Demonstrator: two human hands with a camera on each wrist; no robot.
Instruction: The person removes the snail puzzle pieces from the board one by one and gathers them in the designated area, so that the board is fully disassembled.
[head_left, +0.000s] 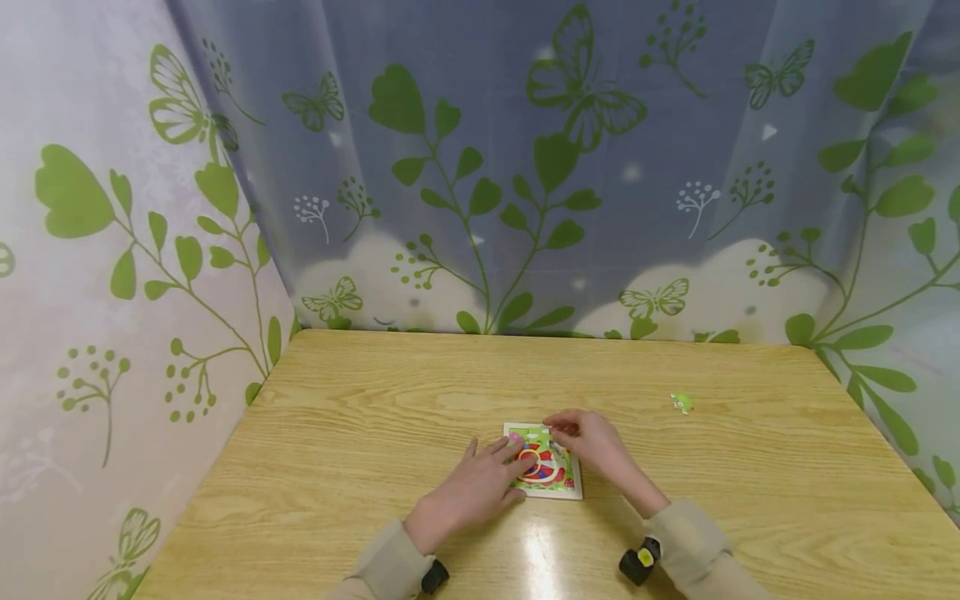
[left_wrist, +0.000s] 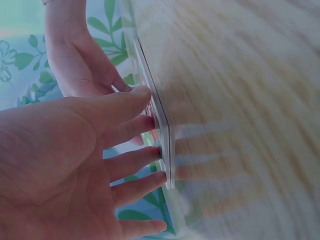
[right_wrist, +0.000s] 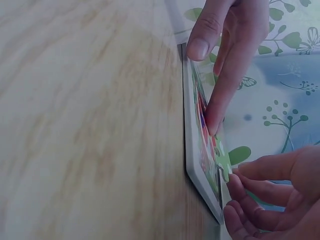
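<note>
A square jigsaw puzzle (head_left: 551, 483) with a pale frame and a colourful picture of red, blue and green lies flat on the table. My left hand (head_left: 480, 487) rests on its left side with fingers spread, the index fingertip pressing the picture. At the far right corner, my right hand (head_left: 592, 442) pinches a green puzzle piece (right_wrist: 223, 155) between thumb and fingertips. In the right wrist view this piece stands tilted up from the board. The left wrist view shows the left thumb and fingertips (left_wrist: 142, 94) along the puzzle's edge.
Another green puzzle piece (head_left: 682, 402) lies apart on the wooden table (head_left: 360, 392), to the far right of the board. Curtains (head_left: 487, 167) with leaf and butterfly prints hang behind and beside the table.
</note>
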